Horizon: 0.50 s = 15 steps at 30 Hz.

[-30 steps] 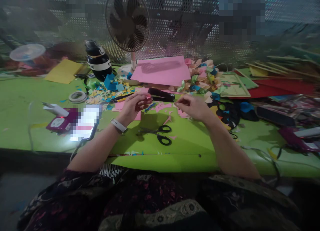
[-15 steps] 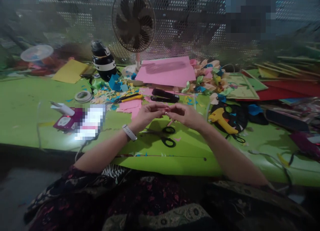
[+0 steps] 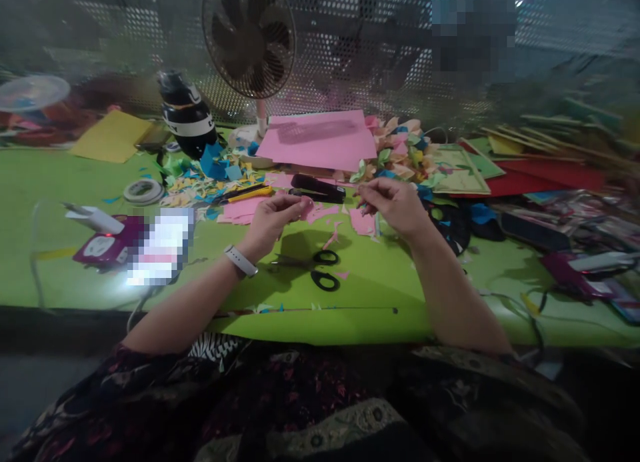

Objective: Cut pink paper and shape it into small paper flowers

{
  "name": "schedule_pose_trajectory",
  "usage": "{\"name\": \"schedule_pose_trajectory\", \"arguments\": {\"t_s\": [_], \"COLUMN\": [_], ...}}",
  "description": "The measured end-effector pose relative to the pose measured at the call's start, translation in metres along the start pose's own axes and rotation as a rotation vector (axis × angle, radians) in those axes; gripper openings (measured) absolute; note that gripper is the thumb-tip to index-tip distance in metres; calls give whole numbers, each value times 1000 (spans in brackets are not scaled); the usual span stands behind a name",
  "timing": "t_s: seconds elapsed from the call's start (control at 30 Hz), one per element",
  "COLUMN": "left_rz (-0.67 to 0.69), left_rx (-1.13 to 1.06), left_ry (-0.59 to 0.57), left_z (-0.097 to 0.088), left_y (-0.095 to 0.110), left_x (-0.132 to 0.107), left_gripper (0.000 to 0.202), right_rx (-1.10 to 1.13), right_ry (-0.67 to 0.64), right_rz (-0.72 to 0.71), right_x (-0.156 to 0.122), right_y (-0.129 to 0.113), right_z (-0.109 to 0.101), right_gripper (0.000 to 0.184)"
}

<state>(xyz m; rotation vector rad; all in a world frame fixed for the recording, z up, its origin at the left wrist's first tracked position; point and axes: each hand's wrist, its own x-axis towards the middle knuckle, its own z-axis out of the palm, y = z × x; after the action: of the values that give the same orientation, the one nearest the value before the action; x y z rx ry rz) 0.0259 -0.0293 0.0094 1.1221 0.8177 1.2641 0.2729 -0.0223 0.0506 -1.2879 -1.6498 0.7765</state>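
Observation:
My left hand (image 3: 280, 219) pinches a small pink piece of paper (image 3: 307, 207) between thumb and fingertips, above the green tabletop. My right hand (image 3: 394, 203) is raised apart from it, thumb and forefinger pressed together; whatever may be between them is too small to make out. Below and between the hands lie scissors (image 3: 324, 269) with black handles, their blades pointing left. A black stapler (image 3: 318, 189) sits just beyond the left fingertips. Pink paper scraps (image 3: 364, 223) lie under the right fingers.
A pink sheet (image 3: 320, 139) and folded paper pieces (image 3: 400, 149) lie at the back, near a fan (image 3: 249, 39). A yellow cutter (image 3: 250, 194), tape roll (image 3: 143, 191), black bottle (image 3: 189, 119) and lit phone (image 3: 163, 245) are on the left. Red sheets (image 3: 545, 175) lie right.
My hands, together before, have moved apart. The left keeps the pink paper, while the right has gone up and to the right, now in front of the yellow glue gun's place. The view has shifted slightly.

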Motion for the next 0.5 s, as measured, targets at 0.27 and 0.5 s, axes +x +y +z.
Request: {"name": "schedule_pose_trajectory", "arguments": {"t_s": [0.27,0.5], "left_rz": [-37,-64], "left_rx": [20,-26], "left_ry": [223,240], "left_z": [-7,-11], "left_y": [4,2], "left_x": [6,9], "left_gripper": [25,21], "right_rx": [-462,-842], "right_ry": [-119,-371], "right_rz": [-37,16], "right_x": [4,6], "right_y": [15,15], "right_z": [-13,-23], "right_gripper": [23,19]}}
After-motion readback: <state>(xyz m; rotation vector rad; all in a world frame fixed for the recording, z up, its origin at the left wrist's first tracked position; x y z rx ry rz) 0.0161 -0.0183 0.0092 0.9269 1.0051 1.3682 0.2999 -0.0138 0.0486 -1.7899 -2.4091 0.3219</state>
